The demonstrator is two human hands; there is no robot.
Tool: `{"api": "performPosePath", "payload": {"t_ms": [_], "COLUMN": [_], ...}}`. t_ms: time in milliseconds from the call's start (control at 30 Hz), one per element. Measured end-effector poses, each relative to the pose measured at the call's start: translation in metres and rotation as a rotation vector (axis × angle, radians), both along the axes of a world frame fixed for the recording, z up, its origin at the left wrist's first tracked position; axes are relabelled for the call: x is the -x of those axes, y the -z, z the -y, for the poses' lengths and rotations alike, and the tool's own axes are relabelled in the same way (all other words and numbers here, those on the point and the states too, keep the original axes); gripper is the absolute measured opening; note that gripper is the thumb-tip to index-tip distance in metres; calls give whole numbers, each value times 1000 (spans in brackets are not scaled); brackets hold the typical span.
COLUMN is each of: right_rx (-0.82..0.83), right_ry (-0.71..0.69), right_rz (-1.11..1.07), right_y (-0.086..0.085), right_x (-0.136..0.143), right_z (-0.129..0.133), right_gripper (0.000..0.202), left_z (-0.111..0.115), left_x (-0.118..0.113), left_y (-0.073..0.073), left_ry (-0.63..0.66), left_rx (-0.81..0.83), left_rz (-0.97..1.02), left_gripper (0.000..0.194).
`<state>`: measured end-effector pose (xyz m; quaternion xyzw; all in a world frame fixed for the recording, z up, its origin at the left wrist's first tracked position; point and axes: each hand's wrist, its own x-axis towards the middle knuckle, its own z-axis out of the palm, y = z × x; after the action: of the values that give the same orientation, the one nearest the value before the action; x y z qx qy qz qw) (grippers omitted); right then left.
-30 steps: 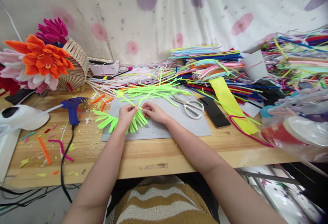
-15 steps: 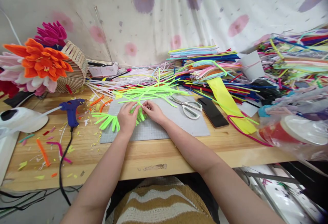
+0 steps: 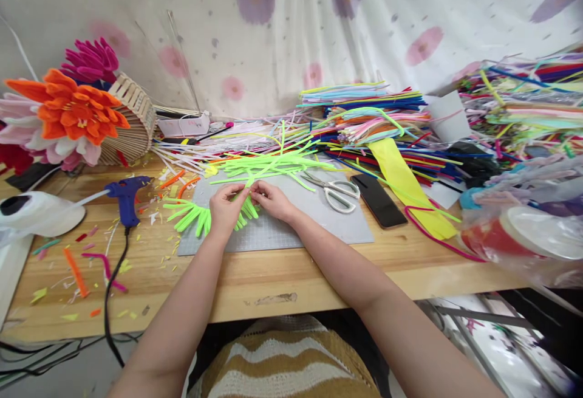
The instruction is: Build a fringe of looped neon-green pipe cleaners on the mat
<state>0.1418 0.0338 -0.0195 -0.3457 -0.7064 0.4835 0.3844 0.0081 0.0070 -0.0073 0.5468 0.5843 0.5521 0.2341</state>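
Observation:
Over the grey cutting mat (image 3: 319, 219), my left hand (image 3: 225, 208) and my right hand (image 3: 272, 200) meet fingertip to fingertip, both closed in a pinch on a bright green pipe cleaner (image 3: 250, 177). Its lower end is hidden among the fingers. A fringe of short green pipe cleaner pieces (image 3: 194, 216) spreads out left of my left hand and shows again below, between both hands. Just beyond the fingers lies a loose pile of long green pipe cleaners (image 3: 277, 164). White-handled scissors (image 3: 342, 199) rest open to the right of my right hand.
A black phone (image 3: 379, 199) and a yellow strip (image 3: 412, 188) lie at the right. Coloured pipe cleaner bundles (image 3: 378, 121) line the back. On the left are a blue glue gun (image 3: 128, 200) with its cord, scattered scraps, and a basket (image 3: 136, 118) of fuzzy flowers.
Both hands stay at nearly the same spot, still pinching. My right fingers have shifted slightly, and the upright green pipe cleaner between the hands shows a little differently.

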Motion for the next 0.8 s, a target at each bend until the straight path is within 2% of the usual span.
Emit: {"api": "performPosePath", "payload": {"t_ms": [167,267,333,400,467,533,600,667,800], "right_rx": [-33,-126,-256,-405,-504,-535,-495,-389,-89], "right_ry": [2,161,270,322,326,250,120,13,-41], "right_rz": [45,108,222,357,457,518,552,562,472], "right_y": [-1,-4,-7,-10,-13,-15,-16,-16,-13], "right_x": [-3,-12,-19,-24,-26,-25,-23,-21,-19], "right_z": [-3,-8,-11,-12,-11,-10,-7,-5,-4], "right_gripper": [14,21,23,22,19,20,23,25,25], "left_z": [-1,-4,-6,-7,-8,-9,-10,-11,-13], "left_x": [1,5,8,10,13,15,17,19,20], "left_y": [0,2,4,5,6,7,8,10,12], "left_ry": [-23,-46,-45,-39,-46,-71,-108,-134,-135], "left_rx": [102,126,124,125,125,114,101,96,100], "left_rz": [132,234,252,250,242,218,190,158,115], "left_gripper": [21,22,23,24,24,23,23,22,21]}}
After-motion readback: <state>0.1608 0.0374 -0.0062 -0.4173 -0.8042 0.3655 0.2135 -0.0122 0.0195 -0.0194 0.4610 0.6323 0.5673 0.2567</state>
